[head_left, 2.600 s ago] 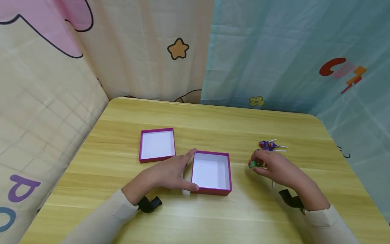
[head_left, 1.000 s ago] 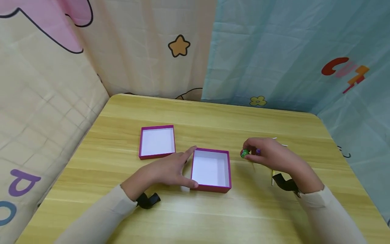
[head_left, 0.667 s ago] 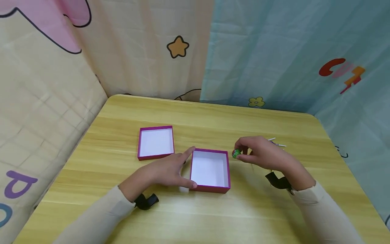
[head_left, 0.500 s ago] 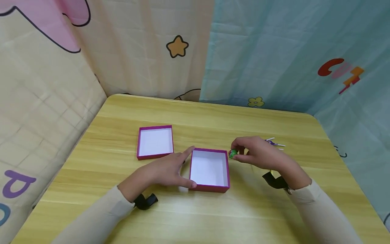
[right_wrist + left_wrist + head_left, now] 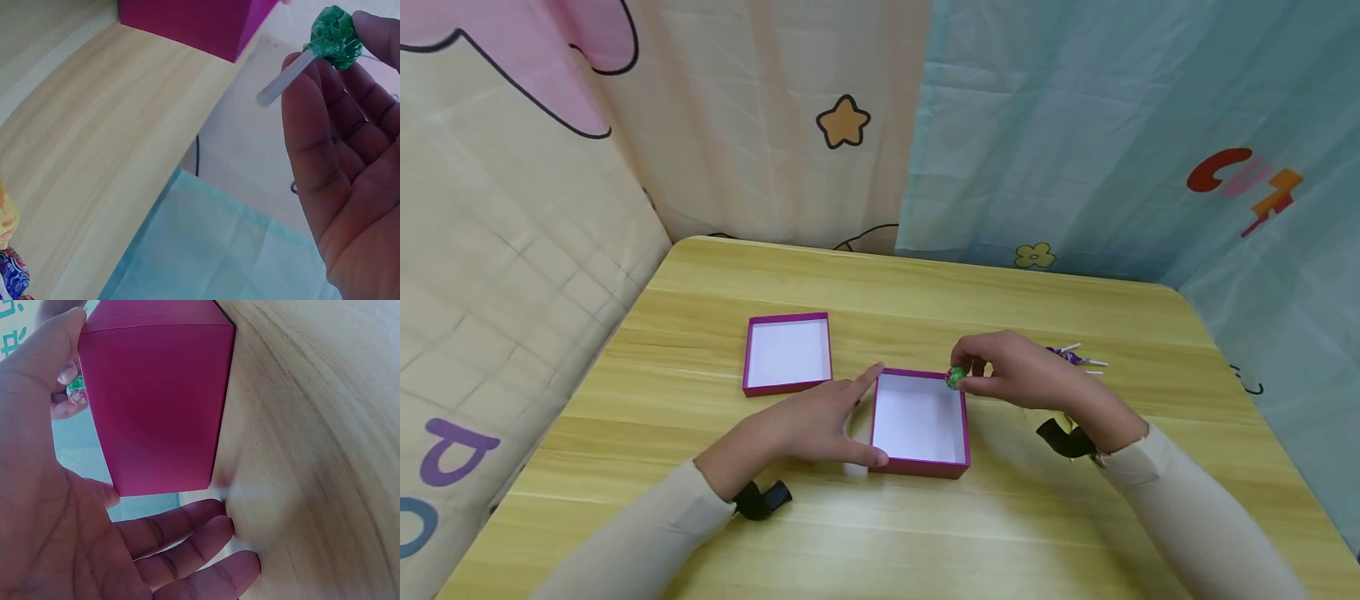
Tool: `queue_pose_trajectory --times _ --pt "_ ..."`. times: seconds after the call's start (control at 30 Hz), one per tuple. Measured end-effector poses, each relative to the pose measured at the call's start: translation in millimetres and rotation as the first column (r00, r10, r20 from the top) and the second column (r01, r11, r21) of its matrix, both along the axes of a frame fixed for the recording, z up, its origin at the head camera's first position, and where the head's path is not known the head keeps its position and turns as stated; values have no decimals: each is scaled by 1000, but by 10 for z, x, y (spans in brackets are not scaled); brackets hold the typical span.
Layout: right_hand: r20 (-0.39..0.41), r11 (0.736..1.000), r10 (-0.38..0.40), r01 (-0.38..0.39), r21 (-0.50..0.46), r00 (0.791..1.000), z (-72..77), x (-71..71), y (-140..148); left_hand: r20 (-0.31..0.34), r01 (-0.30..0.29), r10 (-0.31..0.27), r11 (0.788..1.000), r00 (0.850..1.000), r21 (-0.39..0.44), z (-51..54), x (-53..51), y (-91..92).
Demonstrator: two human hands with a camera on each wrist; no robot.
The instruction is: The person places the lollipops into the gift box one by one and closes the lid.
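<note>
My left hand [image 5: 816, 425] holds an open magenta box [image 5: 921, 468] with a white inside, thumb at its near left corner and index finger at its far left one. In the left wrist view the other fingers spread past the box wall [image 5: 156, 412] beside the tabletop. Between the thumb and fingers of my right hand [image 5: 1018, 371] is a green-wrapped lollipop [image 5: 955, 377], over the box's far right corner. The right wrist view shows its wrapper [image 5: 336, 37] pinched and its white stick [image 5: 287, 78] pointing away from the fingertips. No lollipop is visible inside the box.
A shallower magenta tray-like lid [image 5: 786, 390], white inside, lies behind my left hand. Several purple-wrapped lollipops [image 5: 1070, 356] lie right of the box, partly hidden by my right hand. A yellow wrapper [image 5: 7, 215] shows at the right wrist view's edge. Curtains hang behind the table.
My right hand has picked up the green lollipop from the group at the right and carried it left to the box's far right corner. My left hand stays on the box.
</note>
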State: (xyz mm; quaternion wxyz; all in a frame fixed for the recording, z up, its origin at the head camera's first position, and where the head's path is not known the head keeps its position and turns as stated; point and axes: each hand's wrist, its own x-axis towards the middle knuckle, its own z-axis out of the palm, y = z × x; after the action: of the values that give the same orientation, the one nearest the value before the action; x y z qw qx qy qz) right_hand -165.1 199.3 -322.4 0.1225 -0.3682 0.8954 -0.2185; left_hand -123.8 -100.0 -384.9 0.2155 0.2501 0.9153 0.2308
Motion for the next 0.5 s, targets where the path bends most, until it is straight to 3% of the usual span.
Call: queue_pose_trajectory --times 0.2,0.5 --pt "45 1000 27 -27 7 999 -17 -42 -88 7 3 -3 1000 1000 2 -1 -8 3" --pt "85 995 91 -93 18 992 -13 11 -259 16 9 -9 1000 1000 3 11 27 2"
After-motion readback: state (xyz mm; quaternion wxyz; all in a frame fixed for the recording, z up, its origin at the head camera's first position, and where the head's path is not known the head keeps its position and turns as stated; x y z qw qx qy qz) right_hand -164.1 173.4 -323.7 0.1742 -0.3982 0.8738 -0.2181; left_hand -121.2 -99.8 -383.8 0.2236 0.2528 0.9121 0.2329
